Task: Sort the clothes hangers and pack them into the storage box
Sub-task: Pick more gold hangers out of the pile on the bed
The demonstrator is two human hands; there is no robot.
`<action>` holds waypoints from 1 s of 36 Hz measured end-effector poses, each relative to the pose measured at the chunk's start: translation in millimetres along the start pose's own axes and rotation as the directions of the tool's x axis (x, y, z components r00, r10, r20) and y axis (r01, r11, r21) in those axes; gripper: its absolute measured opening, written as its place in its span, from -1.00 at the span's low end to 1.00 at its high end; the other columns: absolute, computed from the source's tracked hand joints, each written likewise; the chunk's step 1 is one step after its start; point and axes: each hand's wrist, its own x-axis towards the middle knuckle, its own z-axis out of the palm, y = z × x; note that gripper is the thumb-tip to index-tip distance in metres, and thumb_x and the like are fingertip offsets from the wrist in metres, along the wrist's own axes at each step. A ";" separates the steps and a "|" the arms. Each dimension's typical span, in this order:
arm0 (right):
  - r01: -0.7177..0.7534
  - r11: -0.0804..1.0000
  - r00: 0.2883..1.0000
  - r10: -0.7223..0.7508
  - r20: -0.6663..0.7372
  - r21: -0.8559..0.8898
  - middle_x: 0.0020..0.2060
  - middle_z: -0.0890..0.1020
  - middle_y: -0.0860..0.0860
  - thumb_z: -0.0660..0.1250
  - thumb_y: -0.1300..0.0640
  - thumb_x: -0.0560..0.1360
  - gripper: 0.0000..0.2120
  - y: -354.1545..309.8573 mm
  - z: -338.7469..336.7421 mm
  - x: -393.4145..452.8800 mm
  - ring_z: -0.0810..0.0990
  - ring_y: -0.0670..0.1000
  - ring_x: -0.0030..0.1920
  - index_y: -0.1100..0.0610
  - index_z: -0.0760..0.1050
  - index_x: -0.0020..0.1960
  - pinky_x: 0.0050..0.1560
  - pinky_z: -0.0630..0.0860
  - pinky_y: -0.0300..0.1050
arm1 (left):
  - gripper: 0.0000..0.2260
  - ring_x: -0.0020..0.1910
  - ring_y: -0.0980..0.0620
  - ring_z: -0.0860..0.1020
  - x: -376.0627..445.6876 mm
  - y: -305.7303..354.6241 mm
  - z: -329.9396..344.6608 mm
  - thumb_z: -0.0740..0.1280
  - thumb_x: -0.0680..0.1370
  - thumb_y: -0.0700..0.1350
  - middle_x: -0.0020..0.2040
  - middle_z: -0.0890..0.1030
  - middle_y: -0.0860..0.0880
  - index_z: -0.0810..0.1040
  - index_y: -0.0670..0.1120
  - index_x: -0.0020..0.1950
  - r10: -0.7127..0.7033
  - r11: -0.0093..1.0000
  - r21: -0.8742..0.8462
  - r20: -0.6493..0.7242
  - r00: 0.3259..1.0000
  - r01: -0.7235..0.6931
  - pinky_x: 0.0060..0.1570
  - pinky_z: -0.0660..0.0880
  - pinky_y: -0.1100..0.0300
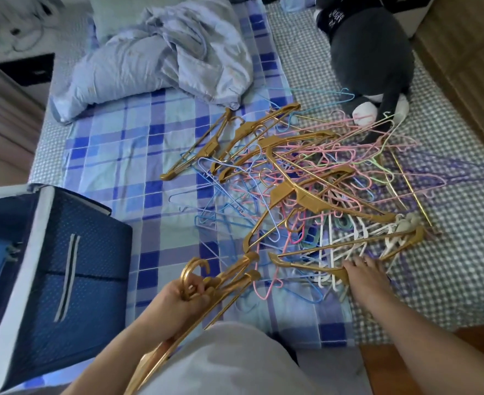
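The left hand [191,289] grips a bundle of gold hangers [229,283] by their hooks, just beside the blue storage box [72,252] at the bed's [434,252] left edge. The right hand [367,273] pinches another gold hanger [314,269] at the near edge of the tangled hanger pile [306,181]. Bare plaid sheet [121,155] lies between box and pile.

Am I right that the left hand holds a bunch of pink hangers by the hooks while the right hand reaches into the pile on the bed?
Not quite. In the head view the bunch in the left hand is gold, not pink. The rest stands: that hand holds it by the hooks, and the right hand reaches into the pile on the bed.
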 end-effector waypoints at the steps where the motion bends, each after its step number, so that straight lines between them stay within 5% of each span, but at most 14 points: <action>1: 0.002 1.000 1.000 -0.002 0.005 0.012 0.51 0.28 -0.04 0.27 0.35 0.48 -0.32 0.5 -2.7 0.0 0.10 0.14 0.55 -0.07 0.23 0.52 0.54 0.03 0.17 | -0.92 -0.10 0.14 0.66 1.1 0.5 0.0 0.40 0.59 -0.06 -0.04 0.72 0.13 0.56 0.04 -0.10 -0.013 1.000 0.007 -0.012 1.000 0.013 0.08 0.57 0.08; 4: 0.039 0.998 0.999 -0.038 -0.011 0.054 0.44 0.37 -0.10 0.29 0.27 0.50 -0.41 8.5 -8.1 -1.0 0.18 0.07 0.53 -0.09 0.28 0.46 0.55 0.02 0.21 | -0.87 -0.12 0.11 0.66 0.9 6.4 1.5 0.33 0.63 0.03 -0.08 0.72 0.09 0.61 0.05 -0.07 -0.066 0.998 -0.017 -0.063 0.996 0.066 0.06 0.58 0.07; 7: 0.096 0.983 0.995 -0.099 0.016 0.154 0.31 0.49 -0.11 0.40 0.13 0.51 -0.50 11.0 -35.1 -11.5 0.42 0.00 0.36 -0.11 0.35 0.39 0.46 0.26 0.11 | -0.75 -0.17 0.02 0.64 -1.5 14.3 -3.0 0.28 0.66 0.07 -0.18 0.72 -0.04 0.69 0.00 -0.04 -0.156 0.968 -0.223 -0.194 0.968 0.111 -0.13 0.51 0.15; 10: 0.137 0.901 0.974 -0.198 0.110 0.410 0.08 0.57 -0.12 0.45 0.02 0.51 -0.56 5.0 -74.7 -24.0 0.57 -0.09 0.02 -0.09 0.39 0.33 -0.02 0.50 -0.12 | -0.75 -0.26 0.02 0.57 -2.2 12.7 -14.1 0.35 0.63 0.02 -0.29 0.69 -0.03 0.71 -0.04 -0.17 -0.124 0.973 -0.222 -0.277 0.953 0.062 -0.22 0.42 0.17; 15: 0.207 0.553 0.926 -0.376 0.020 0.807 0.09 0.61 -0.20 0.46 -0.04 0.51 -0.70 -26.0 -142.6 -47.8 0.61 -0.22 0.05 -0.18 0.45 0.18 0.18 0.56 -0.18 | -0.58 -0.38 0.09 0.46 -10.9 16.8 -29.8 0.38 0.34 0.23 -0.40 0.59 -0.06 0.67 -0.14 -0.22 -0.119 0.986 -0.152 -0.354 0.928 0.069 -0.30 0.38 0.14; 17: 0.210 0.395 0.923 -0.382 -0.048 0.894 0.00 0.65 -0.22 0.43 -0.06 0.53 -0.82 -45.2 -160.7 -51.4 0.64 -0.21 0.01 -0.17 0.51 0.10 0.19 0.57 -0.14 | -0.71 -0.35 0.03 0.52 -11.1 18.9 -38.8 0.43 0.43 0.09 -0.34 0.62 -0.12 0.64 -0.14 -0.20 -0.113 0.990 -0.124 -0.418 0.902 0.066 -0.29 0.40 0.12; 19: 0.188 0.256 0.935 -0.342 -0.093 0.948 -0.09 0.68 -0.05 0.42 -0.15 0.49 -0.79 -64.7 -171.9 -50.6 0.68 -0.01 -0.06 -0.10 0.58 0.07 0.15 0.60 0.12 | -0.90 -0.27 0.00 0.62 -10.5 23.4 -48.1 0.46 0.50 -0.03 -0.27 0.67 -0.03 0.62 -0.03 -0.08 -0.120 0.986 -0.163 -0.484 0.867 0.045 -0.23 0.49 0.11; 23: 0.111 -0.027 0.967 -0.226 -0.114 0.993 -0.27 0.51 0.21 0.32 -0.10 0.59 -0.67 -114.0 -184.9 -48.2 0.59 0.15 -0.33 0.19 0.49 0.02 -0.09 0.61 0.21 | -0.62 -0.31 0.06 0.64 -12.5 37.4 -66.8 0.46 0.55 -0.22 -0.20 0.74 0.03 0.47 0.06 0.28 -0.105 0.881 -0.460 -0.413 0.905 -0.108 -0.17 0.57 0.25; 29: 0.042 -0.155 0.973 -0.217 -0.075 0.987 -0.22 0.58 0.15 0.32 -0.10 0.60 -0.65 -186.7 -185.9 -48.4 0.65 0.12 -0.28 0.19 0.46 0.11 -0.17 0.63 0.16 | -0.72 -0.21 -0.06 0.56 -20.7 67.3 -78.4 0.30 0.62 -0.33 -0.19 0.69 -0.16 0.60 -0.11 0.29 0.040 0.739 -0.606 -0.396 0.917 -0.294 -0.19 0.56 0.31; 36: -0.037 -0.156 0.969 -0.245 -0.002 0.987 -0.14 0.64 0.05 0.29 -0.15 0.58 -0.72 -250.7 -181.0 -56.7 0.72 0.07 -0.10 0.00 0.44 0.18 -0.12 0.69 0.11 | -0.73 -0.06 -0.15 0.59 -21.9 82.8 -76.2 0.29 0.65 -0.23 -0.02 0.72 -0.17 0.60 0.03 0.28 0.104 0.709 -0.621 -0.377 0.921 -0.334 -0.08 0.59 0.22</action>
